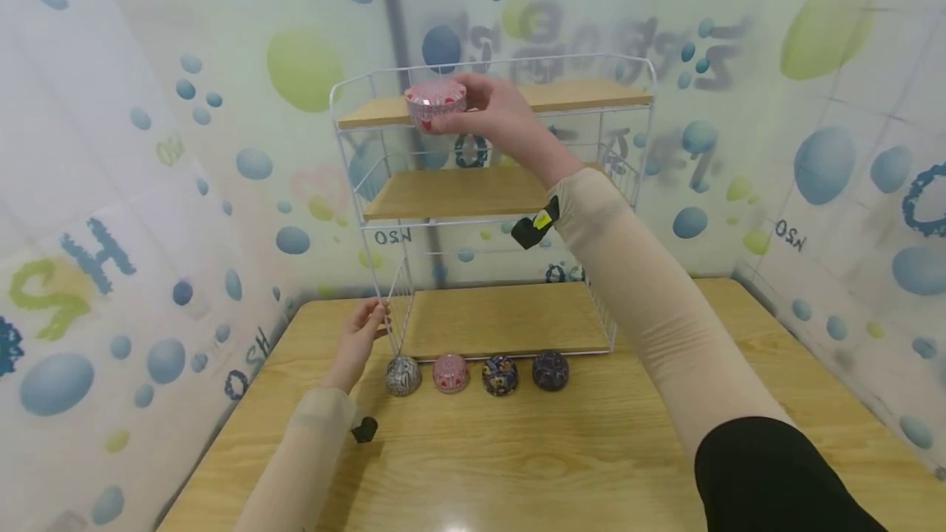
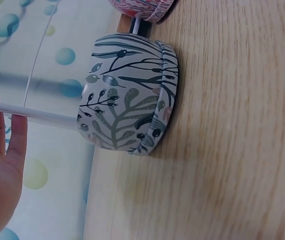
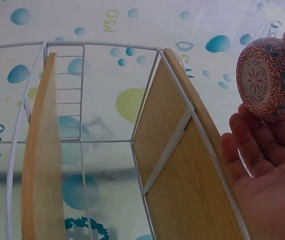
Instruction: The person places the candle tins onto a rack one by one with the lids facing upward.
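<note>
Right hand [image 1: 495, 109] pinches a pink patterned tin [image 1: 434, 101] between thumb and fingers, just above the top shelf [image 1: 587, 94] — near its left end, a gap showing between tin and board.
The left hand [image 1: 362, 331] holds the left front post of the white wire rack [image 1: 373, 268], thumb and fingers pressed to it. Four tins — a leaf-print one [image 1: 402, 376] near that post's foot, a pink one [image 1: 450, 373], two dark ones [image 1: 550, 371] — line the rack's front edge on a wood-grain table [image 1: 480, 458], with bubble-print walls [image 1: 842, 97] behind.
</note>
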The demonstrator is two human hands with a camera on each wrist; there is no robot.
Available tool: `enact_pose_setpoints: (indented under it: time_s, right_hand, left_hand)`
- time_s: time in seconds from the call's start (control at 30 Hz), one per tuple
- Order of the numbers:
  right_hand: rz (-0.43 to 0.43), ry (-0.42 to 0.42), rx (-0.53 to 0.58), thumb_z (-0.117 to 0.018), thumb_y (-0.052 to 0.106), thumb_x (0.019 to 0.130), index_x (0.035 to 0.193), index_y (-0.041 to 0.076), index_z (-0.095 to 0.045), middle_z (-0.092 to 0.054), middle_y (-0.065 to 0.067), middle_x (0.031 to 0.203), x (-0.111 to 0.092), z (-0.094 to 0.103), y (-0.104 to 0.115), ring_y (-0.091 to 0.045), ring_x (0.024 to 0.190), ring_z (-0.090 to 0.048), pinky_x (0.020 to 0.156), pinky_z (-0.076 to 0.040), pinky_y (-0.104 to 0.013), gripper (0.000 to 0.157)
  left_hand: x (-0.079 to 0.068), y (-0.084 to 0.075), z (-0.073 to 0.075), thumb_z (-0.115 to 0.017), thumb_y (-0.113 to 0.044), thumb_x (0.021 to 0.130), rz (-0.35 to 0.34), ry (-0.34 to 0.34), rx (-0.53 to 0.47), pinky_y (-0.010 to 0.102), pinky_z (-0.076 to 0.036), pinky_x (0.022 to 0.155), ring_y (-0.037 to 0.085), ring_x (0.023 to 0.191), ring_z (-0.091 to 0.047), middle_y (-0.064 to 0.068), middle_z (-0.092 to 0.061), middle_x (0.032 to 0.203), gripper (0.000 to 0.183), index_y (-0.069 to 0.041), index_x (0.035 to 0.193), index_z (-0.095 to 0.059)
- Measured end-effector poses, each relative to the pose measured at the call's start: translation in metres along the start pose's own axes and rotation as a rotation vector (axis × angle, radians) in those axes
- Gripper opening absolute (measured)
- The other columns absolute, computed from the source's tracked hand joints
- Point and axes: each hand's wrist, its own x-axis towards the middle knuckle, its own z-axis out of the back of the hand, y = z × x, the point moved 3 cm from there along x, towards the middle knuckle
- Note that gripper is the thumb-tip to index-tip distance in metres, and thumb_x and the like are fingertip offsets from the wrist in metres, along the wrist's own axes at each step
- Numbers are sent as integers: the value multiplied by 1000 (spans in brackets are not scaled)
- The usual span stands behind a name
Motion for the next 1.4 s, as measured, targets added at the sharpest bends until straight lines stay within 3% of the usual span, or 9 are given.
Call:
enact_pose_setpoints:
  time_s: [0.13,0.3,0.4,0.57,0.8,0.97,1.1,1.27,1.4]
  right_hand:
    - [26,-1,-36,-79,20,80,128,7,-58,-63,-7,112,5,-1,7,-20,104,-56,87,-48,-30,54]
    - [47,-8,-50,-80,20,79,126,7,-59,-64,-7,111,10,0,13,-19,104,-57,86,-48,-30,53]
    - [45,-6,-55,-80,20,79,128,7,-58,-64,-7,112,12,0,15,-19,104,-57,87,-49,-30,54]
    - [26,-12,-84,-80,21,80,129,8,-57,-62,-6,114,14,-3,18,-19,105,-55,87,-49,-30,56]
    - [6,-21,-124,-81,24,80,129,9,-57,-62,-5,115,22,-4,19,-18,106,-54,88,-47,-28,57]
    - [-6,-13,-73,-83,22,78,127,9,-59,-63,-6,115,28,-4,18,-19,107,-56,92,-47,-31,55]
    - [-27,-11,-34,-83,21,78,125,9,-59,-63,-6,115,32,-4,17,-19,107,-56,95,-47,-33,54]
    - [-23,-18,-35,-82,20,79,125,7,-59,-64,-7,115,36,-5,15,-19,107,-57,95,-46,-34,53]
    - [-38,-18,-42,-82,20,79,126,7,-58,-63,-7,116,39,-5,13,-18,107,-57,96,-46,-34,55]
  left_hand:
    - [-1,1,1,-47,-8,103,-4,-11,-11,58,-45,95,22,95,-58,-6,-59,95,19,6,114,-54]
    - [0,1,3,-47,-10,103,-3,-1,-3,45,-51,91,32,100,-55,-6,-58,96,25,9,118,-51]
    - [1,1,3,-47,-11,103,0,1,10,39,-52,89,29,99,-56,-6,-58,97,21,4,115,-54]
    - [0,1,3,-47,-11,103,12,1,22,44,-51,92,14,93,-57,-5,-57,98,18,0,114,-56]
    - [-1,-1,4,-47,-10,103,7,0,8,56,-45,97,31,101,-55,-2,-57,99,19,3,115,-54]
    - [-2,-2,3,-47,-11,103,-5,3,21,53,-47,95,13,92,-58,5,-56,103,25,9,118,-52]
    - [-1,-1,3,-46,-10,103,-6,4,33,49,-49,93,7,89,-57,-1,-57,100,27,11,119,-51]
    - [5,11,7,-46,-11,104,-2,0,16,52,-48,94,10,90,-57,-4,-56,99,24,7,118,-53]
    - [10,23,10,-48,-16,103,4,-13,7,51,-48,95,18,95,-58,-2,-56,101,25,3,118,-54]
